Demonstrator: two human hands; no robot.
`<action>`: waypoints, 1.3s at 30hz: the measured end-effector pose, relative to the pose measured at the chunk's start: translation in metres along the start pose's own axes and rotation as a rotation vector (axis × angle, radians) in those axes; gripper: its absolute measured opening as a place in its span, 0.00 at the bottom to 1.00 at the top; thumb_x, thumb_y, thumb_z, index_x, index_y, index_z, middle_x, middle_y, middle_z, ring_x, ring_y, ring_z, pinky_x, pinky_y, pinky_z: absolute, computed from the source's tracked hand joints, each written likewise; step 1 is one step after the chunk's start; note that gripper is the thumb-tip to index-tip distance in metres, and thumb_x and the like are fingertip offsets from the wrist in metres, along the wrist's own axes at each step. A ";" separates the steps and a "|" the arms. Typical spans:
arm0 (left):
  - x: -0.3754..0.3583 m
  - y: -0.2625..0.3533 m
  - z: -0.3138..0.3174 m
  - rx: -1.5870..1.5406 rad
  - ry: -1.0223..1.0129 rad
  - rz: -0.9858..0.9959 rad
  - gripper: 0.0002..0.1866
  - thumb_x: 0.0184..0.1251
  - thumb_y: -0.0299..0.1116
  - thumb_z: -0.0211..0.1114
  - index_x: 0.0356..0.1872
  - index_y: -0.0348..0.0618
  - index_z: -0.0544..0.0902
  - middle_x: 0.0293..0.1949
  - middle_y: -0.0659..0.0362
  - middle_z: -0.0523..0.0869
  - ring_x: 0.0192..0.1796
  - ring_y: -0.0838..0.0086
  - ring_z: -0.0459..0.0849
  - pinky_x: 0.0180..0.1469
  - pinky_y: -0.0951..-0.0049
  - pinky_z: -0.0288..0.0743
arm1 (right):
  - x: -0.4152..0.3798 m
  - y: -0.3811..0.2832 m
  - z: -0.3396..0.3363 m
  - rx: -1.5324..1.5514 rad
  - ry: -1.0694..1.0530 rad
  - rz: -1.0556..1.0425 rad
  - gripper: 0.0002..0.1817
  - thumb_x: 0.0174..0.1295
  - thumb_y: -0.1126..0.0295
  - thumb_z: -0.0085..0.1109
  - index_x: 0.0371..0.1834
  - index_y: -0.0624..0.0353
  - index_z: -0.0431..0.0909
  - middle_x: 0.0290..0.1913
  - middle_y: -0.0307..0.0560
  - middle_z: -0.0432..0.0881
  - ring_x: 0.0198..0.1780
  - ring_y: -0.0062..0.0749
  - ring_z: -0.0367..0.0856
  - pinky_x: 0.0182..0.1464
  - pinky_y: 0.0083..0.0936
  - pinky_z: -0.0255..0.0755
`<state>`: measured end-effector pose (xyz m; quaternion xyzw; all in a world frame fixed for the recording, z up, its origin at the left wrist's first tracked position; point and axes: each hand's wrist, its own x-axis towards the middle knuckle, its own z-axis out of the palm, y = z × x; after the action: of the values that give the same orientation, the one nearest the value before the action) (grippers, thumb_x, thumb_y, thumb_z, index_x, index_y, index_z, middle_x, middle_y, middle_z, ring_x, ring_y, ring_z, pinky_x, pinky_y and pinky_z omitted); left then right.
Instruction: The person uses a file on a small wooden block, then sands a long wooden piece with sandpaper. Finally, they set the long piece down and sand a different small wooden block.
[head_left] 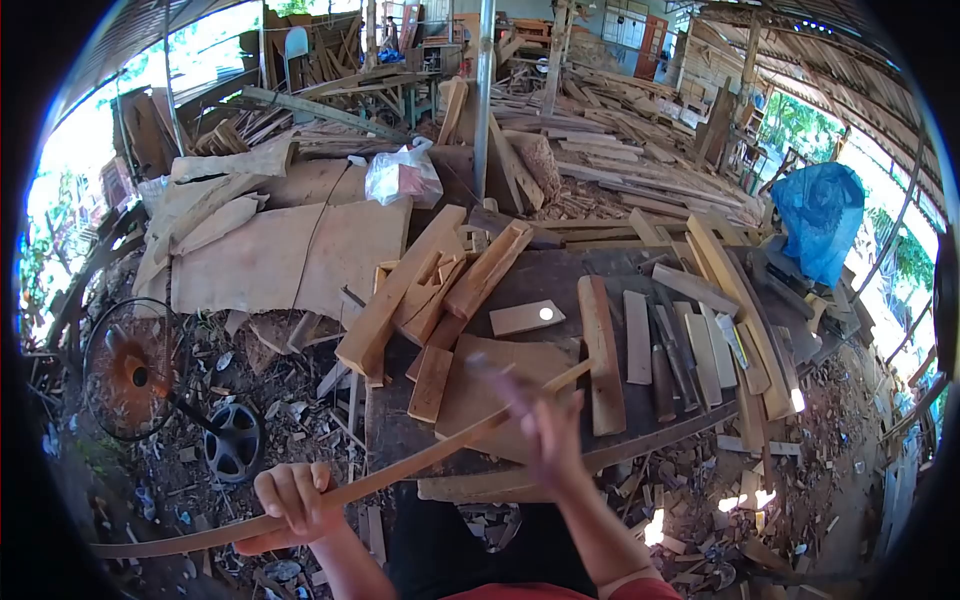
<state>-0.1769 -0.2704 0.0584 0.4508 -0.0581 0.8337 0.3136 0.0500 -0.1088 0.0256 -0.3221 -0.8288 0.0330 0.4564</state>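
A long, thin wooden strip (410, 460) runs slantwise from the lower left up over the workbench. My left hand (295, 505) is closed around it near its lower end, fingers over the top. My right hand (545, 430) is over the bench's near edge, overlapping the strip's upper part and smeared by motion; I cannot tell whether it holds anything. Under the strip's upper end lies a flat brown board (510, 355). A small wooden block (430, 384) sits left of that board, and a thick wooden bar (600, 355) lies just right of it.
Chisel-like tools (672, 360) and several wood pieces line the workbench (400, 430) on the right. Mortised timbers (430, 290) are stacked at its left. A fan (130, 370) stands on the littered ground at left. A metal post (484, 110) rises behind the bench, before lumber piles (640, 150).
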 end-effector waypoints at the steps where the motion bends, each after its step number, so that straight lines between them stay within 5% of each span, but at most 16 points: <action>1: -0.002 0.000 0.000 0.004 0.003 -0.011 0.26 0.46 0.58 0.70 0.31 0.43 0.80 0.24 0.60 0.82 0.30 0.72 0.81 0.48 0.68 0.68 | -0.002 0.022 0.002 -0.065 -0.010 0.094 0.13 0.67 0.67 0.40 0.48 0.60 0.70 0.39 0.58 0.78 0.43 0.46 0.79 0.44 0.41 0.69; 2: -0.003 -0.002 -0.001 0.031 0.028 -0.021 0.26 0.46 0.58 0.71 0.30 0.43 0.79 0.27 0.58 0.84 0.33 0.70 0.82 0.49 0.67 0.69 | 0.001 0.041 0.001 -0.064 -0.010 0.102 0.13 0.67 0.67 0.40 0.48 0.60 0.70 0.39 0.58 0.78 0.43 0.46 0.79 0.44 0.41 0.69; 4: -0.003 -0.003 -0.003 0.027 0.033 -0.055 0.26 0.43 0.58 0.72 0.28 0.43 0.79 0.32 0.56 0.86 0.40 0.66 0.84 0.53 0.65 0.68 | 0.011 0.062 -0.008 0.177 0.049 0.583 0.14 0.67 0.67 0.38 0.48 0.59 0.70 0.46 0.57 0.76 0.51 0.48 0.75 0.60 0.58 0.50; 7: -0.003 -0.007 -0.002 -0.035 0.022 -0.038 0.25 0.43 0.57 0.73 0.25 0.44 0.79 0.30 0.56 0.86 0.37 0.67 0.84 0.53 0.64 0.68 | 0.009 0.024 -0.011 0.361 -0.215 0.621 0.15 0.67 0.66 0.36 0.49 0.60 0.70 0.50 0.56 0.74 0.54 0.49 0.73 0.62 0.65 0.34; 9: -0.002 -0.008 -0.003 -0.052 0.044 -0.032 0.24 0.42 0.56 0.73 0.23 0.44 0.80 0.28 0.57 0.86 0.35 0.67 0.84 0.52 0.64 0.68 | -0.015 -0.016 -0.003 0.122 -0.179 0.059 0.15 0.67 0.65 0.36 0.46 0.62 0.70 0.47 0.56 0.76 0.51 0.50 0.75 0.62 0.63 0.41; 12: -0.004 -0.004 -0.005 -0.001 0.059 -0.056 0.25 0.41 0.57 0.73 0.23 0.45 0.80 0.27 0.58 0.86 0.33 0.68 0.84 0.48 0.67 0.67 | -0.011 -0.001 -0.003 0.160 -0.107 0.083 0.16 0.67 0.63 0.36 0.45 0.64 0.70 0.46 0.56 0.76 0.50 0.51 0.75 0.62 0.64 0.41; 15: -0.007 -0.007 -0.002 0.003 0.081 -0.089 0.25 0.41 0.58 0.73 0.24 0.45 0.81 0.28 0.59 0.86 0.34 0.69 0.85 0.49 0.67 0.67 | -0.004 0.075 -0.005 -0.040 0.080 0.583 0.20 0.69 0.61 0.30 0.44 0.65 0.70 0.34 0.57 0.79 0.38 0.51 0.80 0.66 0.54 0.42; 17: -0.006 -0.009 0.000 -0.003 0.073 -0.094 0.24 0.42 0.59 0.72 0.22 0.47 0.78 0.24 0.63 0.85 0.29 0.73 0.82 0.48 0.68 0.66 | 0.003 0.057 -0.005 0.060 0.105 0.652 0.16 0.68 0.62 0.35 0.36 0.63 0.69 0.26 0.58 0.75 0.32 0.52 0.77 0.57 0.40 0.62; 18: -0.005 -0.012 0.002 -0.022 0.064 -0.067 0.24 0.42 0.59 0.72 0.20 0.48 0.77 0.21 0.65 0.82 0.27 0.75 0.80 0.46 0.69 0.65 | 0.013 0.015 -0.015 0.026 -0.004 0.522 0.15 0.68 0.64 0.35 0.40 0.64 0.70 0.34 0.60 0.77 0.40 0.53 0.77 0.65 0.50 0.48; 20: -0.003 -0.014 0.001 -0.050 0.040 -0.038 0.24 0.45 0.58 0.71 0.18 0.51 0.71 0.15 0.70 0.76 0.21 0.80 0.72 0.43 0.71 0.62 | -0.021 -0.011 0.011 0.185 -0.046 0.283 0.20 0.69 0.58 0.33 0.54 0.57 0.70 0.51 0.54 0.76 0.48 0.33 0.78 0.63 0.53 0.47; 23: -0.005 -0.012 -0.003 -0.032 0.041 -0.042 0.24 0.46 0.58 0.70 0.20 0.51 0.72 0.17 0.69 0.77 0.24 0.79 0.74 0.43 0.71 0.61 | -0.031 -0.017 0.005 -0.054 -0.224 -0.087 0.21 0.69 0.57 0.32 0.54 0.57 0.70 0.50 0.52 0.76 0.48 0.33 0.78 0.62 0.54 0.49; 24: -0.009 -0.010 -0.006 -0.010 0.032 -0.049 0.24 0.47 0.60 0.68 0.23 0.52 0.72 0.19 0.69 0.76 0.26 0.79 0.73 0.45 0.69 0.60 | -0.020 -0.008 0.005 0.266 -0.109 0.236 0.21 0.68 0.57 0.34 0.53 0.60 0.69 0.44 0.56 0.79 0.48 0.40 0.78 0.62 0.53 0.50; 28: -0.015 -0.010 -0.007 0.041 0.042 -0.031 0.26 0.52 0.64 0.61 0.30 0.51 0.69 0.23 0.67 0.71 0.30 0.78 0.69 0.50 0.60 0.58 | -0.002 0.073 -0.008 -0.020 0.056 0.472 0.17 0.68 0.64 0.38 0.50 0.66 0.69 0.42 0.65 0.76 0.47 0.59 0.75 0.44 0.42 0.67; 35: -0.028 -0.024 -0.003 0.701 0.460 0.212 0.24 0.56 0.54 0.56 0.36 0.43 0.61 0.30 0.61 0.60 0.33 0.73 0.60 0.41 0.75 0.57 | 0.004 0.055 0.035 -0.085 0.024 0.392 0.15 0.66 0.64 0.44 0.49 0.63 0.70 0.40 0.64 0.78 0.41 0.57 0.78 0.51 0.45 0.65; 36: -0.030 -0.029 -0.001 0.694 0.471 0.271 0.21 0.57 0.50 0.55 0.36 0.43 0.62 0.29 0.61 0.60 0.32 0.74 0.58 0.39 0.75 0.56 | 0.007 0.037 0.029 -0.066 -0.098 0.401 0.14 0.65 0.66 0.44 0.49 0.61 0.70 0.37 0.60 0.79 0.43 0.53 0.78 0.59 0.54 0.56; 39: -0.033 -0.034 -0.005 0.733 0.526 0.325 0.20 0.57 0.48 0.55 0.36 0.43 0.62 0.28 0.61 0.60 0.32 0.74 0.59 0.38 0.75 0.55 | -0.012 -0.039 0.013 0.250 -0.405 0.135 0.14 0.63 0.67 0.45 0.49 0.60 0.70 0.30 0.52 0.77 0.39 0.46 0.78 0.60 0.56 0.53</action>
<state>-0.1479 -0.2568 0.0225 0.2905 0.2515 0.9232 0.0036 0.0245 -0.1434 0.0229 -0.3048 -0.8694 0.2295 0.3139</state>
